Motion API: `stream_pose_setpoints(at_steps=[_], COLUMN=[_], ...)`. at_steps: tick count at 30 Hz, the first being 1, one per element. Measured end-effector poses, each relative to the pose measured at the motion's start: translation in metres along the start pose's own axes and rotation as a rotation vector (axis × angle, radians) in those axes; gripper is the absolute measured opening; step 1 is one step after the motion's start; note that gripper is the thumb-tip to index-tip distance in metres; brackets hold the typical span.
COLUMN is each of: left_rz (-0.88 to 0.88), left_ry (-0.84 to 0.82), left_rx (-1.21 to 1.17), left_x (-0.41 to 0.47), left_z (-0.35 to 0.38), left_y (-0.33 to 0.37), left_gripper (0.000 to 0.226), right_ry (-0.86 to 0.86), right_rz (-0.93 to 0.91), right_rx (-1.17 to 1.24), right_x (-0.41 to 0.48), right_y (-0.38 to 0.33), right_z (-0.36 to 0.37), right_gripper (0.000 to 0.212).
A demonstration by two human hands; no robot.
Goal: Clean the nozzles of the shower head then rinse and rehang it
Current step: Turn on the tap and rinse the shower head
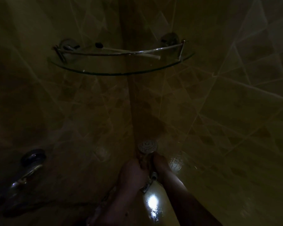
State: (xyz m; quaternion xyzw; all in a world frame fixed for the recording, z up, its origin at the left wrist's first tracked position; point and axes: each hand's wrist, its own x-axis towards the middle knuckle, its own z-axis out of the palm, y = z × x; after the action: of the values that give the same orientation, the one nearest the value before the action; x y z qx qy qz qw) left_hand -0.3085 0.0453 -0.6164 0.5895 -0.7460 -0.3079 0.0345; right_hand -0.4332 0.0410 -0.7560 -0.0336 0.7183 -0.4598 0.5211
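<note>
The shower head (147,146) is a small round disc with a pale grey face dotted with nozzle holes, its face turned up toward the camera, low in the corner where two tiled walls meet. Below it a chrome handle (149,181) runs down between the two hands and catches a little light. The left hand (132,172) is curled closed around the stem just under the disc; the right hand (158,162) sits beside it with its fingers wrapped on the same neck, touching the rim of the head. The scene is very dark, so finger detail is hard to make out. The walls (219,98) are yellowish tiles with a diamond pattern and pale grout lines, wet and shiny near a bright glare spot (152,201) beneath the forearms. Higher up, a curved glass corner shelf (121,69) with a chrome rail holds a toothbrush (127,51). At lower left a chrome tap fitting (32,163) juts from the wall
</note>
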Motion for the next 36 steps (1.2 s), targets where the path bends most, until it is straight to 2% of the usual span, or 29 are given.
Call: stream_pose_setpoints(at_steps=[6, 9, 14, 20, 25, 30, 34, 36], left_rz=[-0.071, -0.048, -0.057, -0.166, -0.227, -0.292, -0.251, -0.244], left_ry=[-0.002, -0.015, -0.001, 0.019, 0.054, 0.008, -0.046, -0.072], left_rx=[0.025, 0.020, 0.021, -0.066, 0.006, -0.085, -0.096, -0.076], left_x=[-0.001, -0.004, -0.008, -0.011, -0.014, -0.016, -0.013, -0.006], left_z=[-0.006, 0.000, 0.004, -0.021, -0.045, -0.071, -0.078, -0.077], left_y=[-0.013, -0.008, -0.007, -0.059, -0.115, -0.166, -0.187, -0.195], left_gripper=[0.039, 0.038, 0.041, 0.039, 0.037, 0.035, 0.028, 0.035], right_ry=[-0.001, 0.005, -0.022, -0.069, -0.091, -0.131, -0.142, -0.168], right_rz=[-0.018, -0.017, -0.028, -0.052, -0.092, -0.121, -0.113, -0.099], right_rx=[-0.087, -0.100, -0.071, -0.070, -0.108, -0.067, 0.006, 0.030], right_x=[-0.046, -0.050, -0.055, -0.070, -0.077, -0.093, -0.100, -0.105], right_y=[-0.025, -0.024, -0.022, -0.020, -0.014, -0.016, -0.016, -0.018], right_z=[-0.009, -0.008, -0.008, -0.015, -0.003, 0.011, 0.021, 0.024], right_gripper=[0.029, 0.034, 0.031, 0.033, 0.045, 0.032, 0.036, 0.037])
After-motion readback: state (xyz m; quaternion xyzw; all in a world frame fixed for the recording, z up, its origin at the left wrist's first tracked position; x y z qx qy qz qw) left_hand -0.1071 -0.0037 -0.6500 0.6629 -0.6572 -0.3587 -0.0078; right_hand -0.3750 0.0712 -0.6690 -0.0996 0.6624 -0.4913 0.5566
